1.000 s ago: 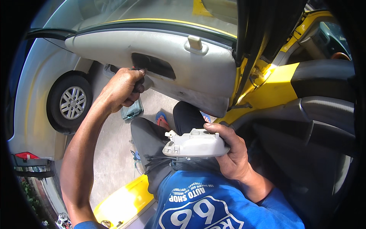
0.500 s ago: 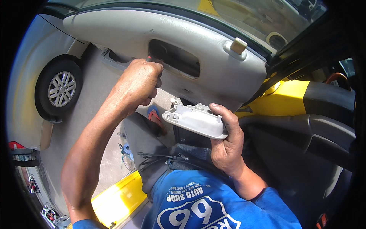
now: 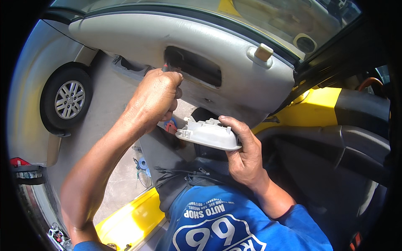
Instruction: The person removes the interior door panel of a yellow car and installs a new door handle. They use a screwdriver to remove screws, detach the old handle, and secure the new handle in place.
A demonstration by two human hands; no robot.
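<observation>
My left hand [image 3: 161,90] is closed in a fist round a thin tool [image 3: 166,67] with a red and dark end poking out above the thumb; the rest is hidden in the fist. It is at the left edge of a dark rectangular opening [image 3: 197,69] in the grey car door panel [image 3: 125,35]. Lower down and to the right, my right hand [image 3: 247,154] grips a light grey plastic door handle housing [image 3: 207,134] by its right end, thumb on top. The housing is apart from the panel, its hollow cup shape and small tabs visible.
A beige knob-like lever [image 3: 263,52] stands out from the panel's right part. At right are a yellow door sill [image 3: 314,106] and a dark seat [image 3: 310,167]. Another vehicle's wheel [image 3: 69,100] is at left. A blue roll with wires [image 3: 143,165] lies on the ground.
My right hand has moved a little left with the housing, which has tipped slightly. My left fist has shifted slightly downward beside the opening, still gripping the tool.
</observation>
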